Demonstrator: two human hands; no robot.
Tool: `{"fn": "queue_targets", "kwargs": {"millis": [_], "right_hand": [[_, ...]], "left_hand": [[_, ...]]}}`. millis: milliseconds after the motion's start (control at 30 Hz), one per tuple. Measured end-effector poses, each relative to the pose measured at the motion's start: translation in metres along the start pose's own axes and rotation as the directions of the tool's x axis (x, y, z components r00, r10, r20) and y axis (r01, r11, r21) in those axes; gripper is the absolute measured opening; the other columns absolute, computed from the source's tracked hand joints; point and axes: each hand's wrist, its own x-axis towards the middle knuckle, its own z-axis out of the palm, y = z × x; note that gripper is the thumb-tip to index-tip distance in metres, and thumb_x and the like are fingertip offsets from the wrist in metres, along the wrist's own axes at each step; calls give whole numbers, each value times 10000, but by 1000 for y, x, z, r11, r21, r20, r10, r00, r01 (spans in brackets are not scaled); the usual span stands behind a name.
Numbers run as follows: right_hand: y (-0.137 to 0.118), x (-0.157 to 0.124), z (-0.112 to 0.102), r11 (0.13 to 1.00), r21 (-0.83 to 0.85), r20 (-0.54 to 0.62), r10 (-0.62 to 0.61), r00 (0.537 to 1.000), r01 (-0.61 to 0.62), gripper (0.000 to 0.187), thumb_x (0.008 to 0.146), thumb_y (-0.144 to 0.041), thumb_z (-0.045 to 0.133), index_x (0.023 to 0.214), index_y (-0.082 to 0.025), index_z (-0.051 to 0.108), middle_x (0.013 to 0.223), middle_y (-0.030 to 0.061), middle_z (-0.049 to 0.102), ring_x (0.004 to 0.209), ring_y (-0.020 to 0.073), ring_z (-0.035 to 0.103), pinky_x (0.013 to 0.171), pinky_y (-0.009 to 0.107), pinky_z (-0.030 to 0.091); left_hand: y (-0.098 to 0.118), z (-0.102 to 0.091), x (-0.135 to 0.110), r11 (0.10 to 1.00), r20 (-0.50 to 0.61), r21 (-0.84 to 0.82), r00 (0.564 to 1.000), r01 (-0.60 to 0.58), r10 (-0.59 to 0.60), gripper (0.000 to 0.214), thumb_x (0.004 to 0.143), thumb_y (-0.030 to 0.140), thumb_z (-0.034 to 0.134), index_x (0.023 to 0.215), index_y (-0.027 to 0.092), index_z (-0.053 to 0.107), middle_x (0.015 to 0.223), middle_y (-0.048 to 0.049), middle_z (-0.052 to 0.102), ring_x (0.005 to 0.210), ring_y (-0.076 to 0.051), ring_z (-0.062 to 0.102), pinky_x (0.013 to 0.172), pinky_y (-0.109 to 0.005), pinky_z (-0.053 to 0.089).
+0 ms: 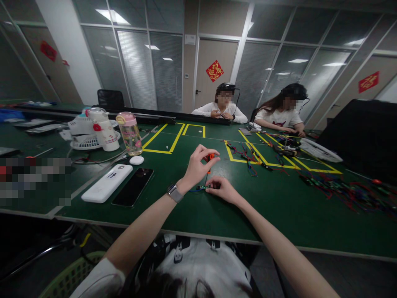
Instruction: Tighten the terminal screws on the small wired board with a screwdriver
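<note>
My left hand point(198, 165) is raised a little above the green table point(279, 207), its fingers pinched on the orange handle of a small screwdriver point(210, 157) that points down. Beneath it my right hand point(221, 188) rests on the table with closed fingers, pressing a small circuit board with wires point(202, 188) against the surface. A watch point(175, 193) sits on my left wrist.
A white power bank point(107, 183), a black phone point(133, 186) and a white mouse point(136, 160) lie to the left, with two bottles point(130, 133) and a fan point(85, 136) behind. Wired parts point(341, 188) are heaped on the right inside yellow tape boxes. Two people sit across the table.
</note>
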Motion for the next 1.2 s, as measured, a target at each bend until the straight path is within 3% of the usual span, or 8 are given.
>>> {"fn": "queue_targets", "kwargs": {"millis": [200, 300, 500, 700, 833, 1033, 1100, 1200], "right_hand": [[0, 0, 0, 1000, -11, 4, -5, 1000, 5, 136, 738, -225, 718, 856, -159, 713, 677, -27, 531, 600, 107, 456, 586, 238, 381], [1, 0, 0, 1000, -17, 2, -12, 1000, 12, 130, 745, -229, 712, 857, -162, 715, 690, -22, 534, 605, 107, 458, 588, 238, 383], [-1, 0, 0, 1000, -9, -5, 4, 1000, -4, 139, 736, -212, 708, 864, -159, 719, 682, -25, 524, 598, 107, 450, 583, 241, 376], [1, 1, 0, 1000, -6, 8, 14, 1000, -14, 167, 722, -204, 717, 882, -156, 720, 700, -20, 532, 615, 109, 462, 593, 241, 380], [1, 1, 0, 1000, -9, 8, 21, 1000, -21, 166, 719, -187, 718, 881, -148, 724, 709, -16, 529, 621, 110, 462, 598, 243, 383], [1, 0, 0, 1000, -24, 1, 13, 1000, -13, 155, 716, -174, 726, 870, -161, 731, 707, -17, 533, 628, 112, 468, 605, 241, 385], [1, 0, 1, 1000, -22, -1, 13, 1000, -13, 152, 716, -176, 729, 867, -157, 732, 703, -17, 529, 628, 111, 466, 606, 241, 382], [2, 0, 1, 1000, -14, 2, 16, 1000, -16, 150, 720, -174, 725, 868, -148, 732, 705, -15, 528, 628, 112, 466, 607, 243, 379]], "left_hand": [[-1, 0, 0, 991, 131, -133, 991, 8, 9, 302, 991, 234, 402, 1184, 222, 634, 1131, -74, 612, 961, -165, 641, 848, -295, 522], [-1, 2, 1, 985, 136, -169, 991, 37, -14, 267, 966, 252, 471, 1168, 206, 639, 1055, -67, 631, 856, -146, 658, 765, -263, 540], [2, 1, 1, 999, 2, 36, 1000, -22, 22, 106, 842, 223, 678, 944, 209, 702, 833, -11, 550, 766, -135, 561, 709, -253, 501], [1, -2, 1, 999, 92, -24, 995, -37, 39, 280, 977, 195, 427, 1158, 222, 639, 1097, -62, 616, 1012, -170, 601, 889, -305, 482], [-1, -2, 3, 996, 108, -83, 994, 13, -4, 236, 951, 205, 495, 1128, 203, 651, 983, -48, 633, 820, -139, 633, 740, -253, 511], [0, -3, 2, 983, -7, 162, 996, -87, 89, 86, 852, 223, 675, 933, 202, 692, 801, -2, 526, 727, -133, 530, 693, -260, 478], [0, -4, 1, 978, 17, 172, 993, -119, 118, 126, 895, 235, 620, 1000, 203, 681, 860, -18, 555, 792, -146, 555, 752, -283, 485], [-1, -5, 2, 992, 82, 39, 989, -123, 119, 238, 976, 189, 450, 1110, 199, 647, 1044, -60, 616, 948, -162, 606, 856, -306, 485]]}}
